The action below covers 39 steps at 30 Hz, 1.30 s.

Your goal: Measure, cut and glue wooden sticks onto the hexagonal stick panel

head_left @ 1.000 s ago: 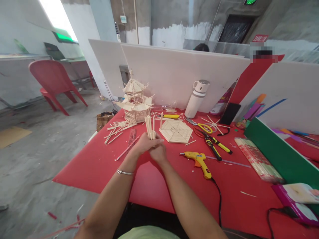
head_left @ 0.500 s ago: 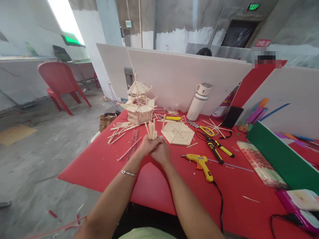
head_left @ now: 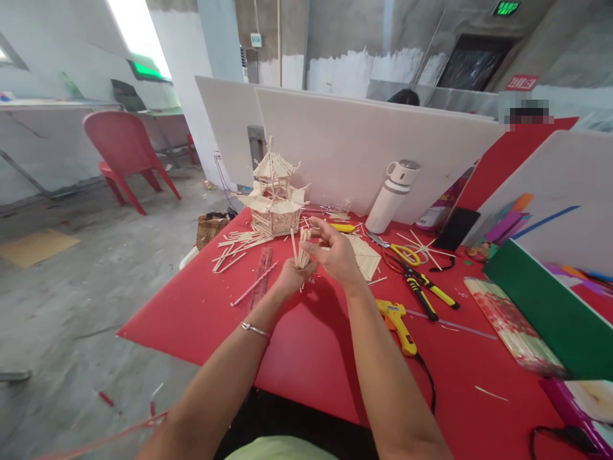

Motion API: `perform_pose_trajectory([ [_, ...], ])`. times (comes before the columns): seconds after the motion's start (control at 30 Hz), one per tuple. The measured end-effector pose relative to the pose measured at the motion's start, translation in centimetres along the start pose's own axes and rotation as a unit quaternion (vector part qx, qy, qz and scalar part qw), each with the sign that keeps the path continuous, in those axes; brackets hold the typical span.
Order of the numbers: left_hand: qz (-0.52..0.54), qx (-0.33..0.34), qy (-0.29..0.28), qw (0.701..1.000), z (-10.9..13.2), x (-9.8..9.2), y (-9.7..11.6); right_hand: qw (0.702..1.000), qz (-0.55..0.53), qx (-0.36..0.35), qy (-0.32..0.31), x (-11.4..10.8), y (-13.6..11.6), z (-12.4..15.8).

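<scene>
A small bundle of thin wooden sticks (head_left: 302, 248) stands upright in my left hand (head_left: 293, 276), whose fingers are wrapped round its lower part. One stick leans a little apart on the left. My right hand (head_left: 335, 257) is at the upper right of the bundle, its thumb against the sticks and its index finger stretched out above them. Behind my right hand lies a flat polygonal panel of sticks (head_left: 366, 257), partly covered. Beyond my hands stands a two-tiered pagoda model (head_left: 274, 204) made of sticks, with loose sticks (head_left: 237, 245) at its left foot.
On the red table (head_left: 191, 319) lie a ruler (head_left: 261, 275), a pink-striped pencil-like stick (head_left: 253, 284), a yellow glue gun (head_left: 398, 322), pliers (head_left: 424, 291), scissors (head_left: 405, 252) and a packet of sticks (head_left: 512, 322). A white flask (head_left: 387, 201) stands before white boards (head_left: 345, 140).
My right hand has come away from around my left hand and moved up to the top of the bundle. The view has shifted slightly left. My left hand still holds the sticks.
</scene>
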<state>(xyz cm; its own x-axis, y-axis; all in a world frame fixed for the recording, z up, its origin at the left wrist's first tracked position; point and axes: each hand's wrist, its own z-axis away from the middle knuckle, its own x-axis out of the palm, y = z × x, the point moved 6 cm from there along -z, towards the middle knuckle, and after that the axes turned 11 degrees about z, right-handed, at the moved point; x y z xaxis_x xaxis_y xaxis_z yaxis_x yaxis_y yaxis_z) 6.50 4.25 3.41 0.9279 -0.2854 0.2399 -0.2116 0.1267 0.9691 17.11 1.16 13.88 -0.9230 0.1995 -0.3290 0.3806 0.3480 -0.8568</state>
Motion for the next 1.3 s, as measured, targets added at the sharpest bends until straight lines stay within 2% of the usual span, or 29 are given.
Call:
perform_pose_trajectory([
  [0.13,-0.006,0.022,-0.039,0.999,0.1,0.1,0.5,0.998,-0.029,0.008,-0.051,0.5,-0.5,-2.0],
  [0.4,-0.033,0.014,-0.117,0.992,0.1,0.3,0.6,0.997,-0.035,0.015,-0.061,-0.1,0.1,-2.2],
  [0.6,-0.056,0.009,-0.188,0.981,0.6,0.5,1.4,0.990,0.012,-0.027,-0.140,-0.6,-0.8,-1.9],
  [0.73,-0.052,-0.038,-0.247,0.967,1.1,1.0,1.3,0.976,-0.007,-0.017,-0.215,0.4,-0.1,-1.4],
  [0.83,-0.034,-0.082,-0.249,0.965,1.2,1.0,0.7,0.962,-0.047,-0.005,-0.269,1.7,0.4,-1.0],
  [0.93,-0.027,-0.079,-0.219,0.972,0.9,0.6,0.5,0.953,-0.048,-0.001,-0.300,2.8,0.3,-0.7],
  [1.03,-0.026,-0.054,-0.198,0.978,0.5,0.2,0.6,0.951,-0.055,0.011,-0.303,3.4,0.0,-0.7],
  [1.13,-0.028,-0.055,-0.218,0.974,0.5,0.3,0.6,0.955,-0.055,0.011,-0.291,3.2,-0.4,-0.9],
  [1.3,0.005,-0.077,-0.227,0.971,0.8,0.5,0.7,0.981,-0.061,-0.016,-0.182,0.7,-1.0,-1.5],
])
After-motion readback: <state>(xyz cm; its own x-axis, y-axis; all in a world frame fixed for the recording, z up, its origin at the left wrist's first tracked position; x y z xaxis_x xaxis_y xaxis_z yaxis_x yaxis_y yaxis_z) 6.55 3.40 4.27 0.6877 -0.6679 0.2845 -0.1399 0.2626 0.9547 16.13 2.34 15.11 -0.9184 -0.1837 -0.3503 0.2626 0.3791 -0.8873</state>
